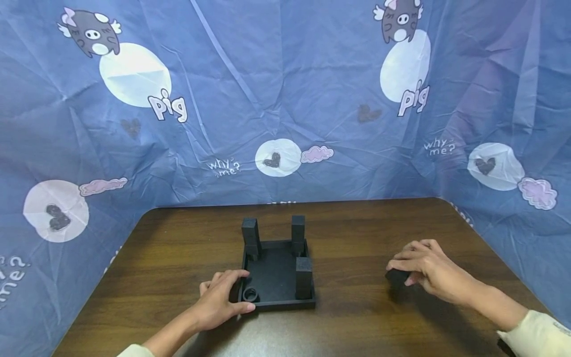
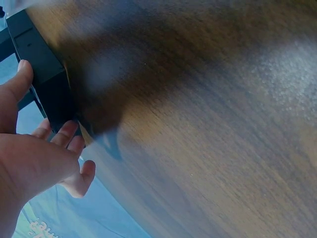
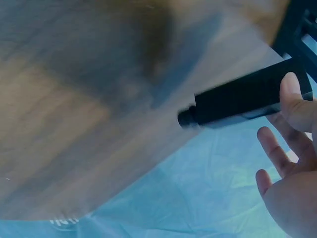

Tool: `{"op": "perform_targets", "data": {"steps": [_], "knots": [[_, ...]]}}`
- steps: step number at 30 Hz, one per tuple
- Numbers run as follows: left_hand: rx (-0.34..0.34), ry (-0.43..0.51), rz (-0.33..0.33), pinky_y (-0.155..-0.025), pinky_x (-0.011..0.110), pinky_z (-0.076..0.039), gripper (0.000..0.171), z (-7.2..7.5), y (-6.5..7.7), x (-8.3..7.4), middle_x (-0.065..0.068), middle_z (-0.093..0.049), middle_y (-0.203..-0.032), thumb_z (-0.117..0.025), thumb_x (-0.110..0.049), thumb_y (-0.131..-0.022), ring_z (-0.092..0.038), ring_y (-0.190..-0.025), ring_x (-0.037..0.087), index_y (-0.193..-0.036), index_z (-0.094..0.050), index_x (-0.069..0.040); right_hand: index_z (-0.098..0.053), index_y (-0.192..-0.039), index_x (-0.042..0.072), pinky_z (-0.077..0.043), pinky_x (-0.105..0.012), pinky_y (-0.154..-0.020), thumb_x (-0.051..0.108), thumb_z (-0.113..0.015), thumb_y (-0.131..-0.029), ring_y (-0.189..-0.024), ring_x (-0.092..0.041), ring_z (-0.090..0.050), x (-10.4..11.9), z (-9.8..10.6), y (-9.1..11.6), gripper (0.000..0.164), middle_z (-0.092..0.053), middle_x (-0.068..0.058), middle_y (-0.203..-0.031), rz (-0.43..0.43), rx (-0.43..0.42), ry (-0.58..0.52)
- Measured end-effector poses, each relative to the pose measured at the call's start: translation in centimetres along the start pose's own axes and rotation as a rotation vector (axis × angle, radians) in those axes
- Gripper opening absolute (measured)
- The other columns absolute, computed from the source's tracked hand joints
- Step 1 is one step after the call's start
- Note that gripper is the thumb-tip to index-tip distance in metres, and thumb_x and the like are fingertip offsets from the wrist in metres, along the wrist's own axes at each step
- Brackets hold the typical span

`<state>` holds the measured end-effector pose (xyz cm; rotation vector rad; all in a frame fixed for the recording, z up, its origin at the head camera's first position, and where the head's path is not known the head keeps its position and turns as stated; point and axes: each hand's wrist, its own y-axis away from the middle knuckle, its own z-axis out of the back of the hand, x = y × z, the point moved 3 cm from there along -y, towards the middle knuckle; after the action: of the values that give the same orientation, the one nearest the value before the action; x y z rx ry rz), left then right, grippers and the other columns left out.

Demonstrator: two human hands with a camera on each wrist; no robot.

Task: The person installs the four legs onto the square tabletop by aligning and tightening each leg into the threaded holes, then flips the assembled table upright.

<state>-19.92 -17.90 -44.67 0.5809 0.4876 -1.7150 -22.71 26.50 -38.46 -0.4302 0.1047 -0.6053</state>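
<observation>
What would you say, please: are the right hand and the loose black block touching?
Touching: the right wrist view shows the right hand holding the block, thumb against its side.

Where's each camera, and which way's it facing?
Head: on the person's head, facing forward and down at the tray; left hand and right hand show.
Left wrist: on that wrist, facing the table and tray; left hand shows.
Right wrist: on that wrist, facing the held post; right hand shows.
Head and right wrist share the held post.
</observation>
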Motion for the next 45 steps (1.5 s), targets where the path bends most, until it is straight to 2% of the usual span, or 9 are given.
{"op": "perform_targets", "data": {"steps": [4, 12, 16, 21, 24, 27, 30, 38, 45], "knots": [[-0.009, -0.004, -0.001, -0.086, 0.047, -0.022, 0.064, 0.0, 0.0, 0.0, -0.001, -0.058, -0.126, -0.083, -0.038, -0.072, -0.045, -0.113, 0.021, -0.127, -0.056, -0.017, -0.07, -0.114, 0.026, -0.024, -0.037, -0.085, 0.008, -0.083, -0.06, -0.099, -0.013, -0.055, 0.0, 0.9, -1.0, 0.059, -0.068, 0.01, -0.106, -0.054, -0.042, -0.079], [0.014, 0.006, 0.017, -0.086, 0.047, -0.022, 0.065, 0.1, -0.1, 0.1, -0.001, -0.057, -0.127, -0.082, -0.039, -0.072, -0.045, -0.113, 0.02, -0.128, -0.056, -0.018, -0.07, -0.115, 0.024, -0.023, -0.035, -0.085, 0.006, -0.082, -0.061, -0.099, -0.012, -0.055, 0.2, 1.6, -2.5, 0.058, -0.068, 0.009, -0.105, -0.047, -0.084, -0.126], [0.025, 0.012, 0.023, -0.086, 0.048, -0.022, 0.065, 0.0, -0.1, 0.1, 0.0, -0.056, -0.129, -0.082, -0.04, -0.073, -0.044, -0.114, 0.021, -0.129, -0.056, -0.018, -0.069, -0.115, 0.025, -0.022, -0.032, -0.086, 0.004, -0.082, -0.061, -0.099, -0.009, -0.054, 0.2, 1.9, -3.2, 0.06, -0.067, 0.012, -0.103, -0.075, -0.091, -0.189], [0.019, 0.007, 0.018, -0.086, 0.048, -0.022, 0.065, -0.1, -0.1, 0.1, -0.001, -0.057, -0.128, -0.082, -0.04, -0.073, -0.045, -0.114, 0.021, -0.128, -0.056, -0.018, -0.07, -0.115, 0.022, -0.03, -0.021, -0.087, 0.0, -0.082, -0.063, -0.096, -0.008, -0.056, -0.1, 2.6, -4.0, 0.057, -0.068, 0.01, -0.1, -0.162, -0.11, -0.298], [0.009, 0.0, 0.011, -0.086, 0.048, -0.023, 0.065, 0.0, 0.0, 0.1, -0.001, -0.058, -0.127, -0.082, -0.039, -0.072, -0.045, -0.113, 0.021, -0.127, -0.056, -0.018, -0.071, -0.116, 0.016, -0.041, -0.022, -0.08, 0.002, -0.08, -0.07, -0.095, -0.009, -0.058, -0.3, 2.8, -4.4, 0.048, -0.069, 0.005, -0.102, -0.281, -0.091, -0.379], [0.007, 0.0, 0.009, -0.085, 0.048, -0.023, 0.064, 0.1, 0.0, -0.1, 0.0, -0.058, -0.127, -0.083, -0.039, -0.072, -0.045, -0.112, 0.021, -0.127, -0.057, -0.017, -0.07, -0.118, 0.015, -0.043, -0.024, -0.08, 0.009, -0.078, -0.078, -0.098, -0.008, -0.057, -0.3, 2.9, -4.7, 0.041, -0.068, 0.002, -0.106, -0.425, -0.061, -0.448], [0.01, -0.004, 0.01, -0.085, 0.048, -0.023, 0.065, 0.1, 0.0, -0.1, -0.001, -0.058, -0.127, -0.082, -0.039, -0.072, -0.045, -0.112, 0.021, -0.127, -0.057, -0.017, -0.068, -0.12, 0.013, -0.043, -0.024, -0.084, 0.014, -0.076, -0.081, -0.102, -0.007, -0.058, -0.4, 2.8, -4.9, 0.04, -0.069, 0.0, -0.11, -0.507, -0.05, -0.527], [0.004, -0.006, 0.004, -0.085, 0.048, -0.024, 0.065, 0.0, 0.0, -0.2, -0.001, -0.058, -0.125, -0.083, -0.039, -0.072, -0.046, -0.111, 0.021, -0.127, -0.057, -0.016, -0.066, -0.122, 0.009, -0.046, -0.023, -0.081, 0.016, -0.075, -0.082, -0.106, -0.011, -0.06, -0.6, 1.8, -5.4, 0.041, -0.071, -0.006, -0.108, -0.577, -0.031, -0.688], [0.001, -0.01, 0.007, -0.086, 0.049, -0.023, 0.065, -0.1, 0.0, 0.0, -0.001, -0.058, -0.125, -0.082, -0.039, -0.072, -0.046, -0.113, 0.021, -0.127, -0.056, -0.017, -0.065, -0.121, 0.005, -0.052, -0.027, -0.075, 0.01, -0.075, -0.081, -0.096, -0.016, -0.065, 0.0, 1.1, -6.9, 0.042, -0.071, -0.012, -0.102, -0.587, -0.064, -0.813]]}}
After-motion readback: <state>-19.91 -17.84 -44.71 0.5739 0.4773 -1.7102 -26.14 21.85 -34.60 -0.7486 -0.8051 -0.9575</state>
